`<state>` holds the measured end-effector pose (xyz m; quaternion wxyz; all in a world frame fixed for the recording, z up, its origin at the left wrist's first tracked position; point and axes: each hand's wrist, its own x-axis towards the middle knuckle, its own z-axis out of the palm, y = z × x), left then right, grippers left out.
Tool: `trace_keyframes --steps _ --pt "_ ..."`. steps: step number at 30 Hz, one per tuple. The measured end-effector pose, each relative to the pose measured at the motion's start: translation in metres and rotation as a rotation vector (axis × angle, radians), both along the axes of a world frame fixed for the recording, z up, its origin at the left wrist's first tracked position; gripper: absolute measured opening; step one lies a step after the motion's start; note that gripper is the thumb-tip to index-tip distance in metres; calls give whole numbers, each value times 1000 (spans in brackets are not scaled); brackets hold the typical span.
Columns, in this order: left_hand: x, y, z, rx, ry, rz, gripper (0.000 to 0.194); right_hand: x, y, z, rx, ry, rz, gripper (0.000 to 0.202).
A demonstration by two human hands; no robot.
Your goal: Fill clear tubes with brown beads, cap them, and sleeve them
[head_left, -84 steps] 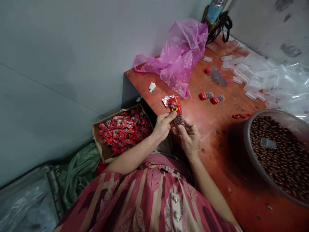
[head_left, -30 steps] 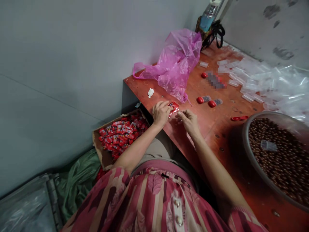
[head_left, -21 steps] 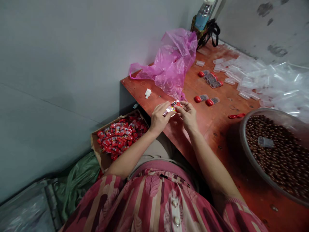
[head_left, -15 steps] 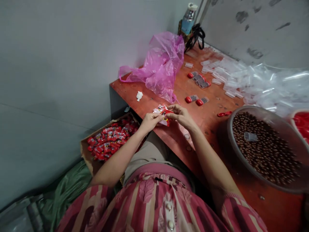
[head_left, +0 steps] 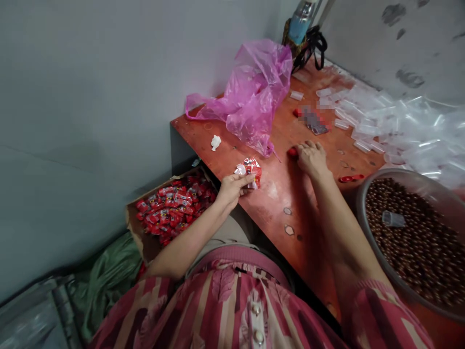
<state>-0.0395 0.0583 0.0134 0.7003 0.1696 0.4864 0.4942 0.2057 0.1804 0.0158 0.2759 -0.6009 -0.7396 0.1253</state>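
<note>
My left hand pinches a small red printed plastic wrapper above the near edge of the table. Out over the table, my right hand has its fingers curled down around a small red-capped tube; only the red cap shows, and the hand hides whatever else lies beneath. Beyond that hand is a cluster of filled tubes with dark contents, partly blurred.
A cardboard box of red packets stands below the table edge. On the red table are a pink plastic bag, clear tubes, red spoon-shaped pieces and a basin of brown balls holding a clear cup.
My right hand has left the wrapper and moved right and forward onto the red-capped tubes. My left hand still keeps the wrapper. The view has shifted slightly.
</note>
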Motion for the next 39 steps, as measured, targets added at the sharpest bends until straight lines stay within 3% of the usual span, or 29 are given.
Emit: trace_keyframes --steps 3,5,7,10,14,19,25,29,33,36,39 --pt "0 2 2 -22 -78 82 26 -6 -18 0 -11 39 -35 10" --pt "1 4 4 -28 -131 129 24 -16 -43 5 -27 73 -84 2" --pt "2 5 5 -37 -178 175 22 -31 -77 11 -77 159 -63 17" --pt "7 5 6 -66 -252 241 17 -56 -130 17 -374 671 28 31" --pt "18 2 8 -57 -345 282 14 -85 -172 16 -439 850 -1 31" --pt "31 -6 17 -1 -414 245 12 -96 -179 10 -406 890 -46 28" --pt "38 -13 27 91 -319 170 21 -96 -179 11 -414 956 -54 29" --pt "36 -13 25 165 -276 74 28 -95 -179 11 -432 1015 -31 28" --pt "34 -12 21 168 -242 -66 38 -93 -180 5 -337 953 -82 26" --pt "33 -12 19 163 -219 -104 40 -93 -181 3 -284 867 -87 25" --pt "30 -12 21 193 -203 -167 39 -91 -180 3 -313 922 -61 24"
